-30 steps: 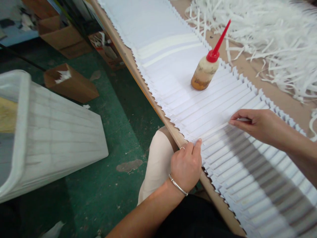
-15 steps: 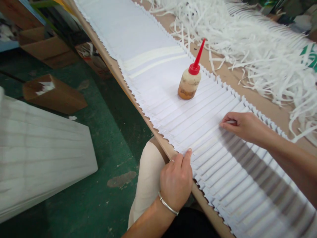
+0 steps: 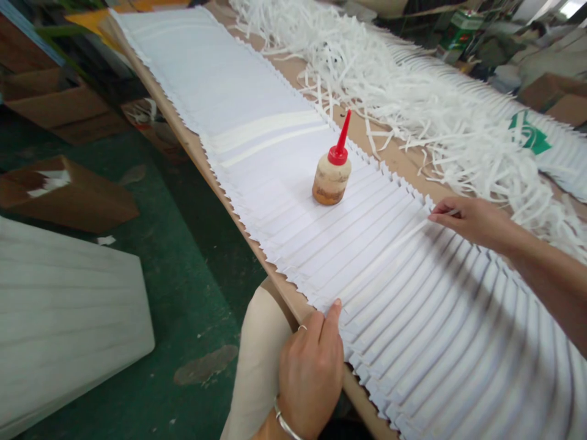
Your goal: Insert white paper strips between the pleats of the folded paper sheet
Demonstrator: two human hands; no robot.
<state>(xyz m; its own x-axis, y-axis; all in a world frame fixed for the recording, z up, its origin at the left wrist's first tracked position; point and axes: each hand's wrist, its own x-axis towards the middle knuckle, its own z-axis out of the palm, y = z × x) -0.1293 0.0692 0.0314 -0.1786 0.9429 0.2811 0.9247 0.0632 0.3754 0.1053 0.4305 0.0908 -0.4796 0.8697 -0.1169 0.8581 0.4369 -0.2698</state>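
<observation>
My left hand [image 3: 312, 360] is at the near edge of a long white layered sheet [image 3: 257, 79]. Its index fingertip presses one end of a narrow white strip [image 3: 389, 253]; the other fingers are bent and the thumb is hidden. Across the sheet, my right hand [image 3: 477, 223] pinches the strip's far end between thumb and fingers. The strip stretches nearly straight between both hands, along the rows of overlapping strips. Left of the strip stands a small squeeze bottle [image 3: 331, 180] with a red pointed nozzle and brownish liquid at its bottom, upright on the sheet.
A large heap of loose white strips [image 3: 376, 79] covers the table's far side, beside a green-printed piece [image 3: 529, 132]. Cardboard boxes [image 3: 92, 198] and a big white block-like object [image 3: 68, 324] stand left, on the green floor [image 3: 183, 305]. The table edge [image 3: 293, 296] runs diagonally.
My right hand has moved outward toward the sheet's far edge, still pinching, and more of the strip shows between my hands. My left fingertip stays at the near edge. The view has shifted.
</observation>
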